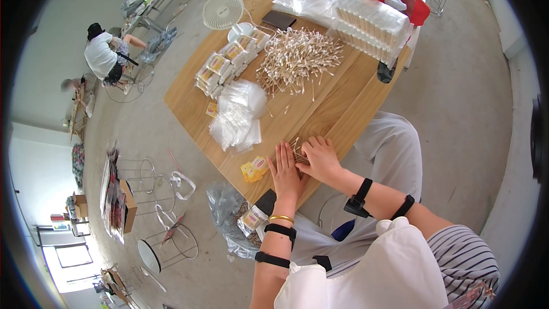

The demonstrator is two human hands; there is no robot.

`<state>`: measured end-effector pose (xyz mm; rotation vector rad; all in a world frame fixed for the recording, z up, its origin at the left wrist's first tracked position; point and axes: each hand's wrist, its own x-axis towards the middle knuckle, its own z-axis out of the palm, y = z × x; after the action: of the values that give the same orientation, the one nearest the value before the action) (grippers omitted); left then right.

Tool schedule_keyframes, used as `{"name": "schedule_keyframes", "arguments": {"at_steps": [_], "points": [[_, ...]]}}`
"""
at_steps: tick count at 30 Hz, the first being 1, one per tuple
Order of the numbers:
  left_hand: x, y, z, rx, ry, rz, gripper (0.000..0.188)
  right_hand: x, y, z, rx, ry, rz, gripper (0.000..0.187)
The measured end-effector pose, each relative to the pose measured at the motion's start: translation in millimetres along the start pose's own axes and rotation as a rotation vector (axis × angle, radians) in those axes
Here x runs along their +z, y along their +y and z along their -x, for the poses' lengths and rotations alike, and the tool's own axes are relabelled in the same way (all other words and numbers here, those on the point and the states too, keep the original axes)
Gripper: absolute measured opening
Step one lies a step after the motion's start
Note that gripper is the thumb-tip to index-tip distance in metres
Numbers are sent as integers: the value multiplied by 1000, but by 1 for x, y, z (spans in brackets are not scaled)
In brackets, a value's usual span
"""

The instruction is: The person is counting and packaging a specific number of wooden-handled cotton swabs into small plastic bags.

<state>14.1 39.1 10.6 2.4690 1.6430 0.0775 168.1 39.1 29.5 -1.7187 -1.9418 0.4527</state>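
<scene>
Near the front edge of the wooden table, a small bunch of cotton swabs [296, 150] lies between my two hands. My left hand [286, 173] rests flat along the left side of the bunch, its fingers stretched out. From the right, my right hand [320, 157] has its fingers curled in and pinched on the swabs; its fingertips are partly hidden. Just left of my left hand are small yellow printed cards [254, 169]. Beyond them, clear plastic bags [237, 115] lie in an overlapping heap. A large loose pile of cotton swabs [300, 57] spreads over the middle of the table [337, 111].
Filled swab packs [220, 68] are stacked at the table's left edge, near a white fan [224, 14]. Clear-wrapped swab bundles [372, 23] stand at the far right. A grey plastic bag [231, 217] sits on the floor below. A person [106, 54] sits far left.
</scene>
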Motion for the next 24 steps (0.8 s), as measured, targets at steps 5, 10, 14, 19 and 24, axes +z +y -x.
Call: {"name": "schedule_keyframes", "arguments": {"at_steps": [5,10,14,19,24], "points": [[1,-1,1,5,-3,25,104,9,-2,-2,23,25,22,32],[5,-2,0,20,45,13,100,16,-12,-10,81,67,45,23],[6,-1,-1,15,42,-12,97,20,-13,-17,114,52,119,23],[3,2,-1,18,57,23,97,14,0,-18,92,45,180,12],[2,0,0,14,80,-28,97,13,-2,-17,30,82,217,11]]}}
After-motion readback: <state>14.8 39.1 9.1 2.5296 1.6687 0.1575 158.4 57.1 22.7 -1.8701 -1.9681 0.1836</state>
